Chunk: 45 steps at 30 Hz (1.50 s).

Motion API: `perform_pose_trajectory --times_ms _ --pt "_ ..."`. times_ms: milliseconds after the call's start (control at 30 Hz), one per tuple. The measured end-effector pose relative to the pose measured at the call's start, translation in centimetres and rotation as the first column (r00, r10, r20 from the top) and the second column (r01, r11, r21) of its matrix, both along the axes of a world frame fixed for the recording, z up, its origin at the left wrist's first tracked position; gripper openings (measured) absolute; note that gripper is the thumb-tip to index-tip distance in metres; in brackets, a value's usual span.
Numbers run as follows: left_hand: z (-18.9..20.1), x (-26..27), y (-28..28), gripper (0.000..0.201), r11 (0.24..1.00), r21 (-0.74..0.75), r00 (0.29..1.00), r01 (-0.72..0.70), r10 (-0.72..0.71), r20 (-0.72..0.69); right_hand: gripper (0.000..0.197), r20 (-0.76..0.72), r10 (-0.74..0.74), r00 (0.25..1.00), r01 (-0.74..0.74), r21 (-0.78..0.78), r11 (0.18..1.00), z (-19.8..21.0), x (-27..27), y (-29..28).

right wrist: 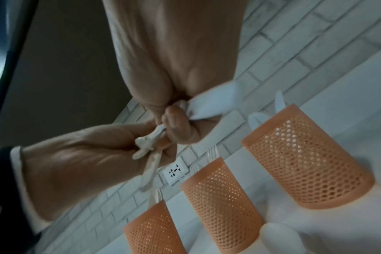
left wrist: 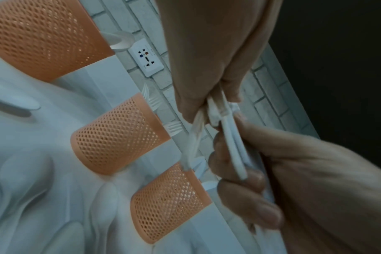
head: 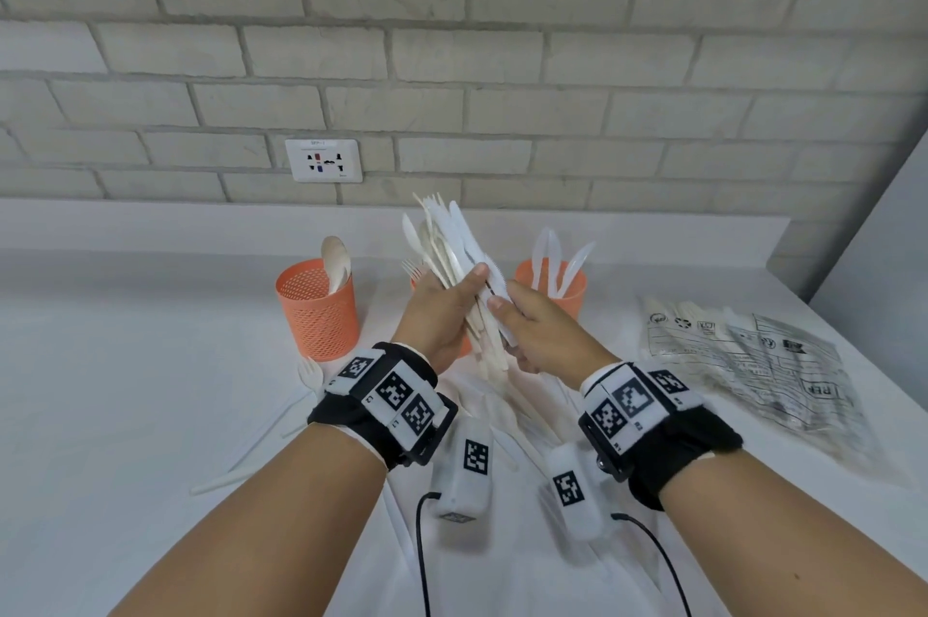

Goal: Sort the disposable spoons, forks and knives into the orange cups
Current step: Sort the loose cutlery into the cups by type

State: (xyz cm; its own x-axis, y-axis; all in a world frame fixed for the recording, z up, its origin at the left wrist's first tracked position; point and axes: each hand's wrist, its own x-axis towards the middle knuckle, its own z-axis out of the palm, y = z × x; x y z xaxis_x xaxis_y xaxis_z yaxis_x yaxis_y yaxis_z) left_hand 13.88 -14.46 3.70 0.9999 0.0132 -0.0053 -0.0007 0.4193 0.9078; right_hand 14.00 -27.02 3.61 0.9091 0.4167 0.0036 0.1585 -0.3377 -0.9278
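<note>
Three orange mesh cups stand in a row near the wall: the left cup (head: 319, 315) holds a spoon (head: 335, 265), the middle cup (left wrist: 120, 135) holds forks (head: 413, 269) and is mostly hidden behind my hands in the head view, and the right cup (head: 562, 287) holds knives (head: 547, 255). My left hand (head: 449, 300) grips a fanned bundle of white cutlery (head: 447, 240) above the middle cup. My right hand (head: 502, 310) pinches one white knife (right wrist: 207, 104) in that bundle. More loose cutlery, including a fork (head: 309, 375), lies on the white table (head: 125, 390) under my wrists.
Crumpled clear plastic bags (head: 743, 355) with wrapped cutlery lie at the right of the table. A brick wall with a socket (head: 324, 160) rises just behind the cups. A grey panel (head: 879, 240) closes the right side.
</note>
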Motion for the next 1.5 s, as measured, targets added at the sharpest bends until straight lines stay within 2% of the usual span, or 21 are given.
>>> perform_pose_trajectory --times_ms 100,200,433,567,633,733,800,900,1033,1100,1167,1233,1267,1333,1400,1433,1500 --pt "0.0 -0.1 0.3 0.029 1.0 0.015 0.999 0.024 -0.024 0.025 0.022 -0.079 0.012 0.997 -0.006 0.078 0.997 0.2 0.3 -0.6" --pt "0.3 -0.2 0.3 0.022 0.999 0.027 0.998 0.036 -0.037 0.043 0.024 -0.056 0.027 0.998 -0.025 0.043 0.999 -0.1 0.7 -1.0" --pt "0.0 0.7 0.0 0.014 0.984 0.178 1.0 0.006 -0.006 -0.002 0.017 -0.007 0.032 0.999 -0.032 0.023 0.999 0.2 1.2 -1.2" --pt "0.0 1.3 0.4 0.016 0.987 0.156 0.997 -0.036 0.045 -0.055 0.016 0.114 -0.116 0.987 0.121 -0.044 0.992 1.4 3.7 -2.7" --pt "0.0 1.4 0.8 0.022 0.992 0.125 0.997 -0.002 0.012 -0.082 0.011 0.222 -0.205 0.953 0.207 0.016 0.978 2.6 5.3 -3.0" --pt "0.0 1.2 1.2 0.023 0.992 0.098 0.993 0.079 -0.069 -0.099 0.018 0.319 -0.314 0.894 0.286 0.132 0.949 3.8 7.7 -2.6" --pt "-0.3 1.1 1.5 0.023 0.984 0.13 0.991 0.122 -0.114 -0.074 0.023 0.288 -0.359 0.888 0.317 0.181 0.931 3.4 9.2 -2.0" --pt "-0.3 0.7 2.1 0.022 0.975 0.156 0.987 0.16 -0.154 -0.047 0.024 0.195 -0.382 0.904 0.362 0.129 0.923 1.5 10.7 -1.5" --pt "-0.3 0.4 3.1 0.022 0.981 0.104 0.985 0.165 -0.159 -0.064 0.027 0.116 -0.4 0.909 0.394 0.073 0.916 -0.7 11.1 -1.5" --pt "-0.4 0.4 3.5 0.023 0.983 0.109 0.987 0.148 -0.141 -0.076 0.04 0.158 -0.398 0.904 0.394 0.056 0.917 -0.9 11.3 -1.4" --pt "-0.5 0.2 3.7 0.02 0.984 0.095 0.987 0.15 -0.144 -0.075 0.054 0.308 -0.436 0.846 0.441 0.057 0.896 -0.2 11.2 -1.0" --pt "-0.4 0.1 3.8 0.018 0.985 0.075 0.986 0.153 -0.147 -0.072 0.05 0.458 -0.474 0.752 0.464 0.143 0.874 1.0 10.4 -0.3" --pt "-0.4 0.2 3.9 0.02 0.987 0.062 0.987 0.149 -0.145 -0.072 0.041 0.47 -0.468 0.748 0.432 0.19 0.882 1.5 9.6 0.2" --pt "-0.4 0.3 4.0 0.025 0.989 0.038 0.988 0.14 -0.137 -0.076 0.019 0.389 -0.327 0.861 0.27 0.195 0.943 2.3 7.3 1.5" --pt "-0.4 0.4 4.0 0.032 0.988 0.038 0.987 0.147 -0.143 -0.079 0.014 0.224 -0.117 0.968 0.089 0.133 0.987 2.0 5.2 2.9" --pt "-0.3 0.3 3.9 0.035 0.987 0.032 0.985 0.157 -0.155 -0.08 0.015 0.158 -0.069 0.985 0.047 0.137 0.989 1.7 4.5 3.4" --pt "-0.1 0.1 3.7 0.038 0.985 0.018 0.982 0.17 -0.168 -0.082 0.015 0.09 -0.088 0.992 0.071 0.182 0.981 1.2 4.1 4.0"
